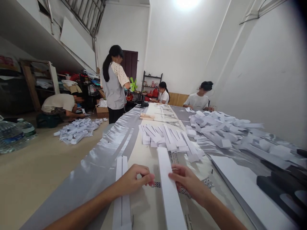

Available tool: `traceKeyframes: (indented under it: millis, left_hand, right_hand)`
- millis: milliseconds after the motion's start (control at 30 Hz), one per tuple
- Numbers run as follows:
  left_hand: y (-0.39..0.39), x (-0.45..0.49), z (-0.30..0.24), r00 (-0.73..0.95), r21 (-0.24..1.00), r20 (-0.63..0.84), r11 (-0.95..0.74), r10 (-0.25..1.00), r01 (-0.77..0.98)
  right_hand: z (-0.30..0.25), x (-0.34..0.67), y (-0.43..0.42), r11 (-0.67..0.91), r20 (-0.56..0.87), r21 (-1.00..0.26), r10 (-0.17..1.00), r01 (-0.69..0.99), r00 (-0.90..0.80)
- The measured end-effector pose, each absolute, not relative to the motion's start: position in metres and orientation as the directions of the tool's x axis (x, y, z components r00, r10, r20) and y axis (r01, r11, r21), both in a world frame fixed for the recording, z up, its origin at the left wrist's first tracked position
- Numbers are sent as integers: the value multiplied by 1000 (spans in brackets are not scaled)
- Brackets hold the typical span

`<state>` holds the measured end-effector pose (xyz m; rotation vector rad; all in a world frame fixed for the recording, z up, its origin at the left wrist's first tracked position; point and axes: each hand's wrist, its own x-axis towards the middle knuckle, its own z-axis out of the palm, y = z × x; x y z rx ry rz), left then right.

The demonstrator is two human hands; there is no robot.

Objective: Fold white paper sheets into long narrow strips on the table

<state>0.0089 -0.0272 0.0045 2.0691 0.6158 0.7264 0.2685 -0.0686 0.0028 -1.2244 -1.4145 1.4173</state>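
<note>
A long white folded cardboard strip [168, 185] lies lengthwise on the table in front of me. My right hand [189, 183] pinches its right edge with curled fingers. My left hand [134, 180] is curled, its fingertips pressed together just left of the strip, near a small patterned mark on the cream sheet [146, 204]. A second flat white strip [122, 191] lies under my left wrist.
A row of folded white pieces [168, 137] lies further up the table, and a big heap [216, 127] at the right. White sheets [242, 185] and dark shapes sit at the near right. Three people work at the far end; another crouches by a floor pile [76, 129].
</note>
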Motion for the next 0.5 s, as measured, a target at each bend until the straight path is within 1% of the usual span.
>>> traceKeyframes:
  millis: [67,100,167,200,267,300,367,433,500]
  left_hand:
    - [-25,8,-1,673,737,342,-632,656,241]
    - [-25,8,-4,669,670,381,-689,638,276]
    - [-26,7,-7,692,507,441,-795,571,333]
    - [-26,7,-9,717,415,457,-839,527,352]
    - [-29,7,-11,778,243,447,-897,441,369]
    - [-30,8,-11,802,184,429,-909,416,373]
    - [-32,8,-12,824,126,402,-916,399,381]
    - [-32,8,-12,824,117,400,-914,402,389]
    - [-33,8,-12,820,116,408,-913,402,390]
  right_hand:
    - [-7,268,-68,-83,-166,-958,941,274,-295]
    - [-12,267,-68,-49,-161,-937,939,346,-303]
    - [-19,263,-70,75,-78,-870,955,488,-286]
    - [-21,261,-71,139,-21,-815,963,563,-268]
    - [-22,257,-75,220,61,-686,967,694,-246]
    - [-22,255,-76,230,71,-636,968,736,-241]
    - [-23,253,-78,217,62,-587,973,780,-223]
    - [-24,252,-78,204,72,-569,977,797,-199]
    - [-27,251,-77,204,110,-557,979,805,-172]
